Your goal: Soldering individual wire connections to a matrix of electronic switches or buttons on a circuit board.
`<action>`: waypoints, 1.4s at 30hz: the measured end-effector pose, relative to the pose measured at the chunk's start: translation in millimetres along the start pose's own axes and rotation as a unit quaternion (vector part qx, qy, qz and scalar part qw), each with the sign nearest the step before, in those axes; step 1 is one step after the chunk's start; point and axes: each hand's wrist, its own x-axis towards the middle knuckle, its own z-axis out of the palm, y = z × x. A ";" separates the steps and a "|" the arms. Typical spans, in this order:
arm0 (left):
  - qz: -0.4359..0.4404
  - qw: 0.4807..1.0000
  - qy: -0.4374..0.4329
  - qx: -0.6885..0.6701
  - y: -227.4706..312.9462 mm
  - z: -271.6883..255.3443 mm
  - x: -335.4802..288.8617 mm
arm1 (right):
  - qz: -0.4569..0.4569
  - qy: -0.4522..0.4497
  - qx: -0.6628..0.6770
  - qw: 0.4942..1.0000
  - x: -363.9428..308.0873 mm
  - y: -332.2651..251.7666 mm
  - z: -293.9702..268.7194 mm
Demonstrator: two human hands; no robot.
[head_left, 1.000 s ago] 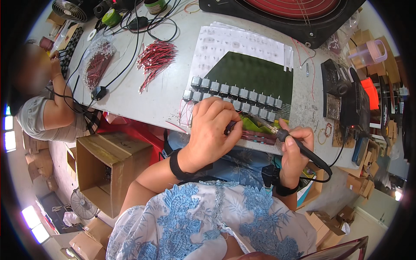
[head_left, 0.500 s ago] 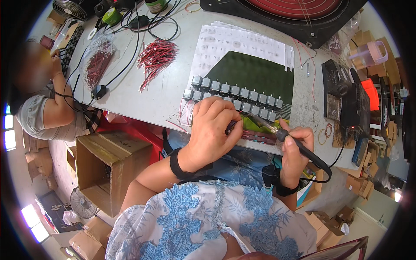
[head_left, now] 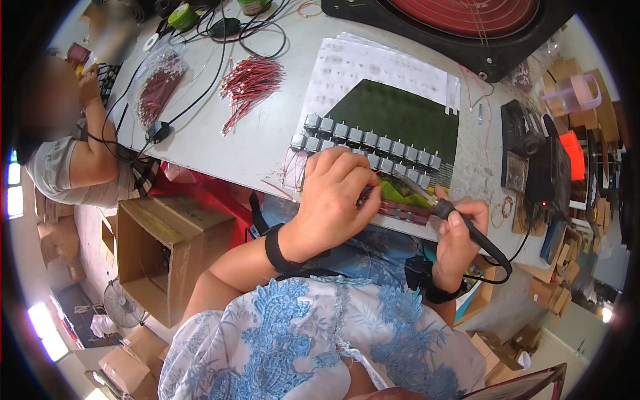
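My right hand (head_left: 459,235) grips a soldering iron (head_left: 460,221) with a black handle. The iron's metal tip points left, toward my left hand. With fingers curled and pinched together, my left hand (head_left: 338,197) rests at the table's near edge; what it pinches is hidden behind the fingers. Just beyond it, small silver motors (head_left: 370,139) stand in two rows on a dark green sheet (head_left: 407,112). Thin red and white wires (head_left: 293,167) lie by the left end of the rows. A yellow-green piece (head_left: 407,194) shows under the iron's tip.
Printed papers (head_left: 340,63) lie under the green sheet. A pile of red wires (head_left: 250,83) and a bag of wires (head_left: 160,87) are to the left. At the far right stand a black soldering station (head_left: 543,157) and a large fan (head_left: 480,30). Another person (head_left: 73,160) sits at left.
The view has shifted slightly, so the table things sit a little further right. Both hands keep nearly the same pose, with the iron still in my right hand.
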 end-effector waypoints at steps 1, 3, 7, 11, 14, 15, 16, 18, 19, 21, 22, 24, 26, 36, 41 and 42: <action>0.003 1.000 0.001 0.005 0.2 -2.6 -1.1 | 0.004 0.001 0.004 1.000 -0.1 0.7 1.8; 0.015 1.000 -0.002 0.001 -1.2 -1.8 -2.2 | -0.006 0.003 -0.016 1.000 -0.8 3.0 -0.4; 0.021 1.000 0.014 -0.002 0.3 -21.5 9.8 | 0.015 0.044 -0.035 0.998 -3.8 -1.8 -12.1; -0.046 0.994 0.033 0.089 -66.9 -73.8 17.4 | 0.021 0.030 -0.017 0.999 -3.6 -0.6 -13.5; -0.116 0.967 -0.015 0.226 -97.0 -109.6 27.9 | 0.026 0.038 -0.013 0.999 -2.3 0.5 -10.3; -0.115 0.967 -0.013 0.227 -101.3 -113.4 31.3 | 0.027 0.043 -0.011 0.999 -1.6 0.1 -9.2; -0.153 0.956 -0.071 0.241 -105.6 -115.8 33.4 | 0.025 0.042 -0.010 0.999 -1.7 -0.8 -9.2; -0.180 0.943 -0.128 0.249 -111.1 -119.8 36.3 | 0.040 0.058 -0.013 0.997 -1.8 -1.7 -8.0; -0.179 0.943 -0.126 0.252 -111.2 -121.6 36.2 | 0.037 0.057 -0.011 0.998 -1.4 -1.6 -7.8; -0.141 0.972 -0.060 0.179 -106.8 -121.6 37.8 | 0.035 0.047 -0.013 0.998 -1.2 -1.6 -8.8; -0.139 0.972 -0.060 0.179 -104.7 -122.6 39.6 | 0.033 0.049 -0.012 0.998 -0.5 -1.4 -7.9; -0.176 0.977 -0.055 0.103 -98.7 -125.1 39.4 | 0.038 0.051 -0.009 0.998 -0.7 -0.9 -8.2; -0.189 0.977 -0.054 0.083 -96.6 -127.5 39.1 | 0.038 0.046 -0.010 0.998 -1.2 -0.2 -10.0; -0.207 0.971 -0.060 -0.102 -63.2 -101.8 47.0 | 0.037 0.067 -0.002 0.997 -6.5 -1.2 -14.4; -0.203 0.961 -0.142 -0.123 -13.6 -69.6 35.1 | 0.016 0.042 0.038 0.998 1.1 1.2 -14.0; -0.176 0.967 -0.137 -0.123 -7.5 -61.0 30.3 | 0.014 0.045 0.043 0.998 1.3 5.3 -17.1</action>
